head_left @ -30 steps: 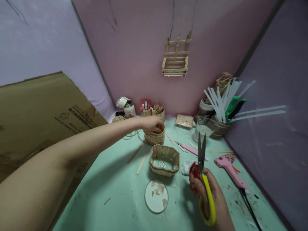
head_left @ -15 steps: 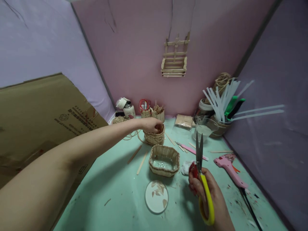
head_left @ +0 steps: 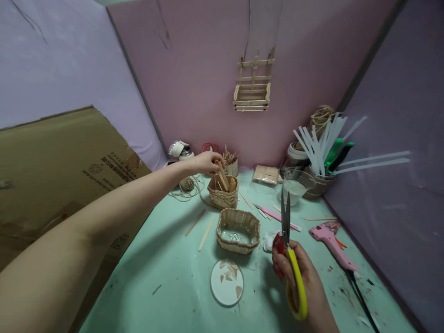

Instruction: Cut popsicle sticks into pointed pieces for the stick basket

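Note:
My left hand (head_left: 210, 163) reaches over the rear woven basket (head_left: 223, 199), its fingers closed around wooden craft sticks (head_left: 222, 176) whose lower ends are still inside. More pieces stand in that basket. My right hand (head_left: 301, 263) grips scissors (head_left: 294, 266) with yellow handles, blades pointing up and slightly apart. Something red (head_left: 278, 243) shows by the fingers of this hand; what it is I cannot make out. Between the hands sits a second woven basket (head_left: 237, 231) with a glossy, see-through bottom. Nearer to me lies a white round lid (head_left: 227, 296) bearing several small wood chips.
Loose sticks (head_left: 206, 234) and a pink craft knife (head_left: 277, 216) lie on the green table. On the right are a pink glue gun (head_left: 333, 247), a clear cup (head_left: 294, 187) and a pot of glue sticks (head_left: 317, 150). A cardboard box (head_left: 65, 175) stands left.
My left hand has risen out of the rear basket, lifting wooden sticks partway with it. My right hand and the scissors stay almost where they were.

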The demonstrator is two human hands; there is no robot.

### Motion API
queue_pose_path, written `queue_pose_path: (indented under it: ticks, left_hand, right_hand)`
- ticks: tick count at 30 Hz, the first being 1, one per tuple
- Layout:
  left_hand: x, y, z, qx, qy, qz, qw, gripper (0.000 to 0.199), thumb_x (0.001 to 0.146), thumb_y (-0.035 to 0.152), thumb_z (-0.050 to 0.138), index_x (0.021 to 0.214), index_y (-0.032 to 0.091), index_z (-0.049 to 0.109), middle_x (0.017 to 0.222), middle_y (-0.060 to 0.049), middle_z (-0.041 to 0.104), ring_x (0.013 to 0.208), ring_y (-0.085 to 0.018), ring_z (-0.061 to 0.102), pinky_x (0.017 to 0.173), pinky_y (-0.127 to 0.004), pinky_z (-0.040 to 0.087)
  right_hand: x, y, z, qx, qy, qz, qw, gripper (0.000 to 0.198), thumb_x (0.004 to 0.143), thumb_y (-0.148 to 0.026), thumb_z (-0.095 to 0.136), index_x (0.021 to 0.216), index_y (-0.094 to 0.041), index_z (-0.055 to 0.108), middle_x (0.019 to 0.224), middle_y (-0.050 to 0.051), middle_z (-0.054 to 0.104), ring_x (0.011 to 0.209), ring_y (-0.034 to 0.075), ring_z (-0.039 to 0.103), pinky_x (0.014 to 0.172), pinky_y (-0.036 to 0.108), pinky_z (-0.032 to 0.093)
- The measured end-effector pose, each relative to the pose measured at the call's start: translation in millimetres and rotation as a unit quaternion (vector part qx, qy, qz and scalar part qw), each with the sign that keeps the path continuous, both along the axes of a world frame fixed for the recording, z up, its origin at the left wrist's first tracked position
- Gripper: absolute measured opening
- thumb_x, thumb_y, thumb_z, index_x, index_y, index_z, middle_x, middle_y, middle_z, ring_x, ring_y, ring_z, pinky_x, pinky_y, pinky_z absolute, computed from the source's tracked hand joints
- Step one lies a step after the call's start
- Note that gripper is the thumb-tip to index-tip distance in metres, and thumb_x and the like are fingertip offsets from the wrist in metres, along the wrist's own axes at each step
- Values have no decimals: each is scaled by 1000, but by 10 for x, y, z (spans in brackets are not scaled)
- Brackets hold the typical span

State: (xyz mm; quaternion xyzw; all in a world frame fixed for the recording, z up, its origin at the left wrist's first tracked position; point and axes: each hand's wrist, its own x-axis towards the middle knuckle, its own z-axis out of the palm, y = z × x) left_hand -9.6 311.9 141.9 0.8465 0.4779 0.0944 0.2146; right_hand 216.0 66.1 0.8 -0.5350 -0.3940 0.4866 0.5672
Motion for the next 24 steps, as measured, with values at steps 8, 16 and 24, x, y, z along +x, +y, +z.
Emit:
queue_pose_path:
  ticks: [8, 16, 24]
  left_hand:
    - [-65, 23, -161, 18, -76, 72, 994, 21, 70, 8, 52, 86, 14, 63, 75, -1, 65, 65, -12, 60, 61, -22, 48]
    - [-96, -1, -347, 43, -101, 105, 988, 17, 66, 10, 60, 82, 15, 64, 72, -1, 64, 64, -13, 59, 60, -23, 45]
    - [-39, -42, -469, 113, -122, 103, 981, 12, 79, 29, 58, 83, 18, 61, 70, 1, 59, 67, -15, 53, 65, -26, 42]
  right_hand:
    - [-4, 6, -15, 1, -4, 9, 1000, 35, 76, -50, 69, 91, -23, 54, 73, -1, 56, 61, 13, 49, 51, 22, 35]
    - [-1, 19, -61, 7, -8, 6, 1000, 36, 74, -51, 70, 90, -22, 55, 70, -1, 56, 60, 14, 48, 52, 23, 37]
    - [-15, 17, -22, -12, 0, -8, 1000, 37, 70, -51, 72, 88, -22, 57, 68, -1, 56, 56, 13, 48, 49, 23, 37]
